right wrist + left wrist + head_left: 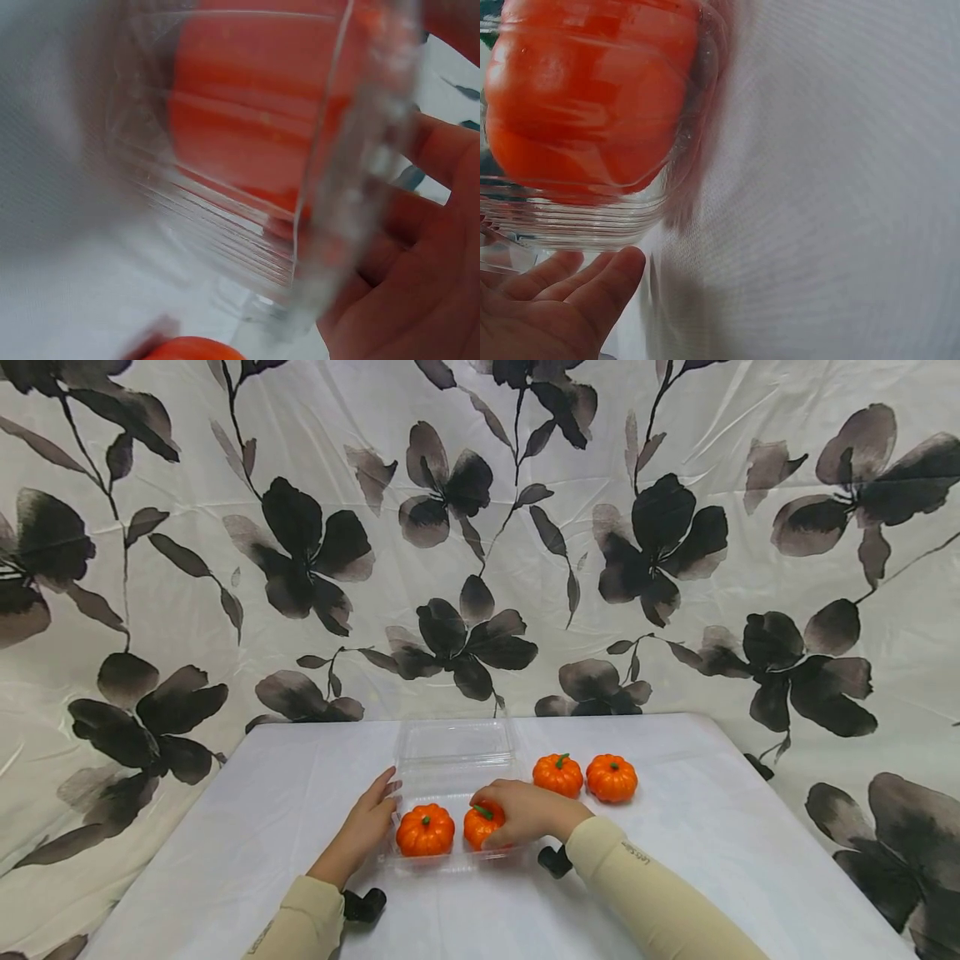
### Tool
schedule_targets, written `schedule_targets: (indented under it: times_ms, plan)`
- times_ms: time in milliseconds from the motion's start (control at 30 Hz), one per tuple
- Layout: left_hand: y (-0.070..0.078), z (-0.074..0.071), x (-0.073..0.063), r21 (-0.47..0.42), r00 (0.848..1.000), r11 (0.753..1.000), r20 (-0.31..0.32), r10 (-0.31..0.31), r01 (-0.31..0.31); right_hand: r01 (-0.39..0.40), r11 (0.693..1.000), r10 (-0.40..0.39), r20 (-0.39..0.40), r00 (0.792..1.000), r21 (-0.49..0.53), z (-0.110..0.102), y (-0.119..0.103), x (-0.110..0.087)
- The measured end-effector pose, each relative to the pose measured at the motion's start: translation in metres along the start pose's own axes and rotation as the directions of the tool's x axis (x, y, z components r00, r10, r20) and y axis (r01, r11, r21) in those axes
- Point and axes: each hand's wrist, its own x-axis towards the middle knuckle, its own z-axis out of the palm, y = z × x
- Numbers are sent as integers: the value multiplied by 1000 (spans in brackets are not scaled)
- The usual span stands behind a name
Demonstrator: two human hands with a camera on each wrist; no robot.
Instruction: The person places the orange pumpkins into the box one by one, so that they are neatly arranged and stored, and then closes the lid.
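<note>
A clear plastic clamshell box (457, 858) lies with its lid folded back. In its left half sits an orange mini pumpkin (425, 830) with a green stem; the left wrist view shows this pumpkin (592, 97) through the box wall. My right hand (528, 812) reaches in from the right and grips a second pumpkin (477, 829) by its sides, within the right half. In the right wrist view, that pumpkin (247, 112) shows blurred behind the plastic. My left hand (367, 822) rests along the box's left side, fingers nearly straight and holding no pumpkin.
Two more pumpkins, one nearer the box (557, 776) and one farther right (612, 778), stand on the white-covered table (675, 860). The transparent lid (455, 743) lies toward the back. Behind the table hangs a floral cloth (555, 585).
</note>
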Motion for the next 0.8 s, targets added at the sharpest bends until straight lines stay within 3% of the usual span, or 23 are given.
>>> schedule_targets:
  times_ms: [800]
  plan:
    - [0, 0, 1, 6, 1000, 1000, 11, -5, 5, 23, 998, -22, -25, 999, 57, -4, 5, -6]
